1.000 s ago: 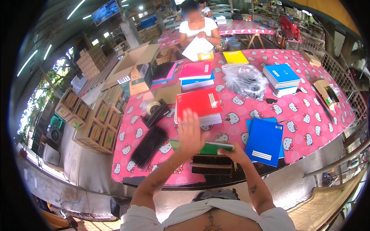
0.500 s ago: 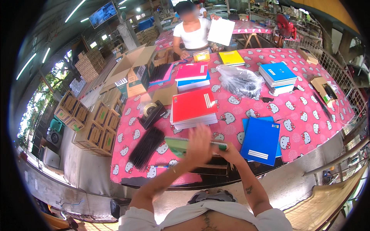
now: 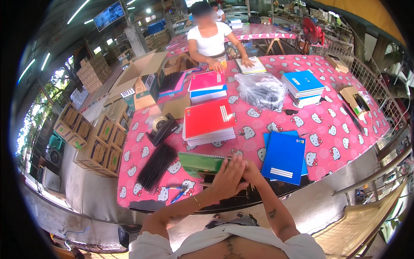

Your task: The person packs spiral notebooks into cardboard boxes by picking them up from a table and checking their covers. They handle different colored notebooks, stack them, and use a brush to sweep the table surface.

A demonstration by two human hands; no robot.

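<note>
A green spiral notebook (image 3: pixel 197 161) is tilted up at the table's near edge, its coil along the top. My left hand (image 3: pixel 228 176) lies against its right part, fingers stretched out. Just beside it, my right hand (image 3: pixel 252 172) grips the notebook's right end, its fingers partly hidden. Beyond the notebook rests a stack of notebooks with a red cover (image 3: pixel 209 117). To the left are a bundle of thin black strands (image 3: pixel 157 167) and a black tape dispenser (image 3: pixel 163 128). Blue notebooks (image 3: pixel 284 156) lie to the right of my hands.
Across the pink patterned table (image 3: pixel 327 152) a person (image 3: pixel 208 41) in white touches a white sheet (image 3: pixel 252 65). A clear plastic bag (image 3: pixel 261 91), a stack of blue notebooks (image 3: pixel 303 86), a pink-topped stack (image 3: pixel 207 80) and an open carton (image 3: pixel 144 86) stand farther back. A pen (image 3: pixel 177 196) lies near the front edge.
My left hand has slid right along the green notebook toward my right hand. The person across has lowered the white sheet onto the table.
</note>
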